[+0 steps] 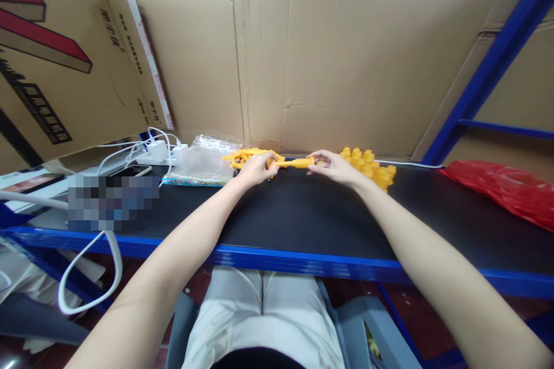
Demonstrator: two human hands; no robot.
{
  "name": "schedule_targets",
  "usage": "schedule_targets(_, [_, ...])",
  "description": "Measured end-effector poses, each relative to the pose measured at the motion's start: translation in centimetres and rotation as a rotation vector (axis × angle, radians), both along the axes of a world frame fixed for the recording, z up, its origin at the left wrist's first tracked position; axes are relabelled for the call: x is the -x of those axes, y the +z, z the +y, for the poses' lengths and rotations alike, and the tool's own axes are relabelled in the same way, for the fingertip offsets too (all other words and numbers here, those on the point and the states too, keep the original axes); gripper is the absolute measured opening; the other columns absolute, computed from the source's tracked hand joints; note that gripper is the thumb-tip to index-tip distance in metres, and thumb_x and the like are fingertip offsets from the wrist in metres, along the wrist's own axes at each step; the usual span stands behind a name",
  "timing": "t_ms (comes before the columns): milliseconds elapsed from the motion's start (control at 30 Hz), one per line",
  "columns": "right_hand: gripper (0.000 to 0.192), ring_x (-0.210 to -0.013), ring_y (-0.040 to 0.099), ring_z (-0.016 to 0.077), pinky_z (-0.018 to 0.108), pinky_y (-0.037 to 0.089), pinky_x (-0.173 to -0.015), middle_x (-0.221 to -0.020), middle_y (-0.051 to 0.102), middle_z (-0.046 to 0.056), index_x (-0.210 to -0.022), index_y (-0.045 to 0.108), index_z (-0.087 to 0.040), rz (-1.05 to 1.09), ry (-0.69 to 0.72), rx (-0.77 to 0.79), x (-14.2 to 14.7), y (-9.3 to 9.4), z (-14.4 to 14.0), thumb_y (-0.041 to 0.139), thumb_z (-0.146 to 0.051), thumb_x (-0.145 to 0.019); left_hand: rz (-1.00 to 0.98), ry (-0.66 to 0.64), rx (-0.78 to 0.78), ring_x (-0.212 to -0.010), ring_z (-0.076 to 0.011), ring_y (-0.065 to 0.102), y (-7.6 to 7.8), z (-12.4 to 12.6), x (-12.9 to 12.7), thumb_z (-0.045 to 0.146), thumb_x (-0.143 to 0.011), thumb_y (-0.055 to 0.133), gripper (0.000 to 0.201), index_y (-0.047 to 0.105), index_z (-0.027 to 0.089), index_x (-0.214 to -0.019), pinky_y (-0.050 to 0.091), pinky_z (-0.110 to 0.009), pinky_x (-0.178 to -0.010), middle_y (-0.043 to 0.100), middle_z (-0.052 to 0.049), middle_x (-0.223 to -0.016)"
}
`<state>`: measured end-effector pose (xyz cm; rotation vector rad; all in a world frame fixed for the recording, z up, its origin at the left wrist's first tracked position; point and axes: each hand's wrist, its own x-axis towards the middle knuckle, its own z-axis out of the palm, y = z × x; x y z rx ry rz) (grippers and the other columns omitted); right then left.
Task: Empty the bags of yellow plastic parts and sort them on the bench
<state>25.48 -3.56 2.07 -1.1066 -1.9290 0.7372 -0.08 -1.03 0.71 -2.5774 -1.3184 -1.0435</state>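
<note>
Left hand (258, 168): just left of frame centre; thumb and fingers clamped on a yellow openwork piece (240, 157). Piece partly covered by the fingers, jutting out to the left of them, beside a clear plastic bag.

Right hand (332, 167): just right of frame centre; fingertips pinched on the right end of a yellow rod-like part (302, 162). Part lies roughly level, thin end pointing left, reaching to the left hand. Joined to the openwork piece or merely touching: cannot tell.

Yellow knobbed pieces (367, 168): right of centre, bunched together on the black tabletop (298, 216), just beyond the right wrist. Exact count: cannot tell.

Clear plastic bag (201, 158): left of centre, lying flat, with a coloured lower edge.

Phone (137, 170): left of frame, near the bag.

White chargers (158, 151): left of frame, behind the phone, with white cables attached.

Red plastic bag (502, 189): right edge of frame, crumpled, on the tabletop.

Cardboard sheet (346, 69): upper half of frame, upright behind the tabletop.

Printed carton (86, 63): upper left of frame, red and black markings.

Blue metal post (489, 63): upper right, slanted.

Light trousers (264, 317): bottom centre, below the tabletop edge.
</note>
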Motion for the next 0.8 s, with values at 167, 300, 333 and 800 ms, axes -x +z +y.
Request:
schedule_targets(167, [0.048,-0.061,0.063,0.0129,0.026,0.048,-0.064,-0.075,0.065,0.006,-0.084,0.055,-0.016,0.023,-0.051,0.123,0.8,0.5,-0.8,0.051,-0.063,-0.079,-0.008,-0.029,-0.006,-0.063,-0.0126,0.053,0.1,-0.1,0.1,0.032,-0.077,0.056,0.023,0.063,0.019,-0.095,0.035,-0.022,-0.059,0.062,0.0,-0.072])
schedule_targets(300, [0.044,-0.048,0.056,0.0093,0.023,0.044,-0.053,-0.064,0.061,0.002,-0.086,0.05,-0.017,0.076,-0.08,0.194,1.5,0.3,-1.0,0.046,-0.061,-0.084,0.004,-0.039,-0.006,-0.064,-0.0132,0.053,0.1,-0.1,0.0,0.032,-0.077,0.057,0.022,0.063,0.019,-0.093,0.035,-0.023,-0.06,0.063,-0.001,-0.073])
schedule_targets(333, [0.041,-0.047,0.056,0.0092,0.023,0.044,-0.053,-0.063,0.061,0.001,-0.09,0.049,-0.017,0.083,-0.077,0.209,1.5,0.3,-1.0,0.046,-0.058,-0.086,0.003,-0.036,-0.007,-0.065,-0.0134,0.054,0.1,-0.1,0.0,0.031,-0.077,0.056,0.022,0.063,0.019,-0.093,0.035,-0.023,-0.06,0.063,-0.001,-0.074])
schedule_targets(800, [0.054,-0.038,0.051,0.0108,0.022,0.04,-0.041,-0.051,0.06,0.003,-0.081,0.05,-0.018,0.058,-0.084,0.299,1.4,0.6,-1.4,0.045,-0.072,-0.077,-0.03,-0.045,0.009,-0.061,-0.0118,0.051,0.2,-0.4,-0.2,0.029,-0.074,0.059,0.02,0.062,0.018,-0.091,0.033,-0.022,-0.058,0.061,0.001,-0.07])
